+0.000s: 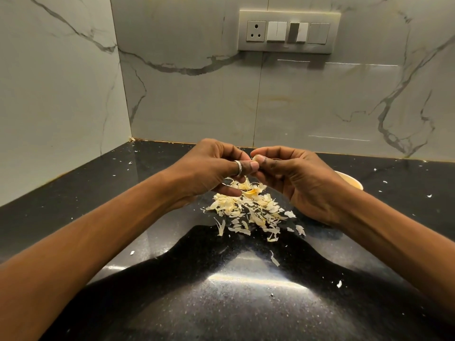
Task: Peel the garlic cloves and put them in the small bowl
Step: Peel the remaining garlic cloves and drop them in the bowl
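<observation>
Both hands meet above the black counter. My right hand point(293, 178) pinches a small pale garlic clove point(255, 158) between thumb and fingers, and only its tip shows. My left hand point(209, 168), with a silver ring on the thumb, has its fingertips curled against the same clove. Beneath the hands lies a pile of papery garlic peels point(248, 210). The small pale bowl point(349, 180) stands behind my right hand, mostly hidden, with only part of its rim showing.
The black speckled counter point(221, 303) carries scattered peel flakes point(275, 259) on all sides. Marble walls close the back and the left, forming a corner. A switch and socket panel point(288, 32) sits high on the back wall.
</observation>
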`<control>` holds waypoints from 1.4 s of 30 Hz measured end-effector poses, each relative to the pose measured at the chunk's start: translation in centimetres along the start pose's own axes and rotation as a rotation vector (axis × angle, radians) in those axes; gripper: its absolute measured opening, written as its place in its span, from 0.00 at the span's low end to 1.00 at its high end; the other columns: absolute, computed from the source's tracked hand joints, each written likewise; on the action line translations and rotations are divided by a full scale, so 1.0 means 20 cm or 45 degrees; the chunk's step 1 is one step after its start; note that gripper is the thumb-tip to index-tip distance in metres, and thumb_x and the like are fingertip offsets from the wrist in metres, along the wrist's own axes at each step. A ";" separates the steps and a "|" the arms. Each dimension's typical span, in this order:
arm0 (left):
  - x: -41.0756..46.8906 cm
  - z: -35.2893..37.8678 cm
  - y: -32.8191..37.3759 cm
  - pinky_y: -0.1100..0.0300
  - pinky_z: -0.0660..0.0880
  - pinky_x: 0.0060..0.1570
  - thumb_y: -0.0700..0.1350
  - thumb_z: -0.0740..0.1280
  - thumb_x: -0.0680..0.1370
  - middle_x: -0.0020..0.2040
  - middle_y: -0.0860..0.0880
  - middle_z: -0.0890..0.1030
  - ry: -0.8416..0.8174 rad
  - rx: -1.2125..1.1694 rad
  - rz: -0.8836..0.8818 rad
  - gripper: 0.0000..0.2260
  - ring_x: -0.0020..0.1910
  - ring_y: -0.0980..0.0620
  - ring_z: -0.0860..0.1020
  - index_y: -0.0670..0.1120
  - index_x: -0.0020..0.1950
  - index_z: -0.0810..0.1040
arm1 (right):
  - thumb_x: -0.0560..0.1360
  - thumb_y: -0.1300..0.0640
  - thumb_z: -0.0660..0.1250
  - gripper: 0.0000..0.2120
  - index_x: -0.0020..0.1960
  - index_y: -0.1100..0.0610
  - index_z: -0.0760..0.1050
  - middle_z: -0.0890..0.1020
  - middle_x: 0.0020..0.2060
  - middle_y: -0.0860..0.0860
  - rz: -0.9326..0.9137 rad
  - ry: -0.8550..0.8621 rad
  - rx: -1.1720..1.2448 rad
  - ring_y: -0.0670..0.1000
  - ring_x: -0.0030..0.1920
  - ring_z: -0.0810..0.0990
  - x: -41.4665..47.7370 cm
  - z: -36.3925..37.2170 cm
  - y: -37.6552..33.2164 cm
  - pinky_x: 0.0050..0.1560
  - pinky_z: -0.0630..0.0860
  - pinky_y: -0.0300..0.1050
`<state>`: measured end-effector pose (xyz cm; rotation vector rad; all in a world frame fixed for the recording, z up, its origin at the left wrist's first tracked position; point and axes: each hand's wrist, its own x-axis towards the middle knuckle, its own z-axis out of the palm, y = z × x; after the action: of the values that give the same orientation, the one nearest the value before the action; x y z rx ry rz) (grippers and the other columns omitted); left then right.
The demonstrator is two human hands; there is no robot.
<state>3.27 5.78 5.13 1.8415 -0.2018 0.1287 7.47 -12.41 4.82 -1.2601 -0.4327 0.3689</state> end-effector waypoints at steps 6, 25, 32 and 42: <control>0.01 -0.01 0.00 0.58 0.83 0.36 0.45 0.76 0.73 0.53 0.40 0.83 0.070 -0.018 -0.003 0.12 0.43 0.53 0.82 0.42 0.53 0.84 | 0.67 0.68 0.70 0.16 0.54 0.66 0.81 0.86 0.45 0.59 -0.009 -0.004 -0.057 0.50 0.41 0.85 -0.01 0.01 -0.01 0.43 0.82 0.37; 0.01 -0.06 0.00 0.55 0.84 0.35 0.38 0.74 0.74 0.45 0.43 0.85 -0.003 0.217 0.199 0.05 0.41 0.49 0.83 0.44 0.49 0.84 | 0.68 0.70 0.70 0.11 0.51 0.68 0.81 0.84 0.42 0.59 0.101 0.032 -0.178 0.50 0.36 0.83 0.00 0.00 -0.03 0.37 0.81 0.37; 0.00 -0.09 0.01 0.60 0.82 0.34 0.40 0.75 0.72 0.41 0.45 0.84 -0.103 0.308 0.235 0.05 0.41 0.50 0.82 0.45 0.46 0.84 | 0.73 0.72 0.69 0.07 0.50 0.68 0.81 0.84 0.42 0.60 0.131 0.008 -0.234 0.51 0.37 0.82 -0.01 0.00 -0.02 0.39 0.82 0.37; 0.01 -0.07 -0.01 0.60 0.82 0.34 0.37 0.74 0.74 0.44 0.45 0.84 -0.076 0.258 0.174 0.06 0.41 0.51 0.83 0.43 0.50 0.82 | 0.74 0.73 0.68 0.08 0.53 0.70 0.80 0.84 0.43 0.61 0.139 0.037 -0.200 0.51 0.36 0.83 0.00 0.01 -0.03 0.36 0.81 0.36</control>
<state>3.46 7.17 5.41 2.0346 -0.3675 0.1955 7.41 -12.51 5.50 -1.4446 -0.3745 0.4147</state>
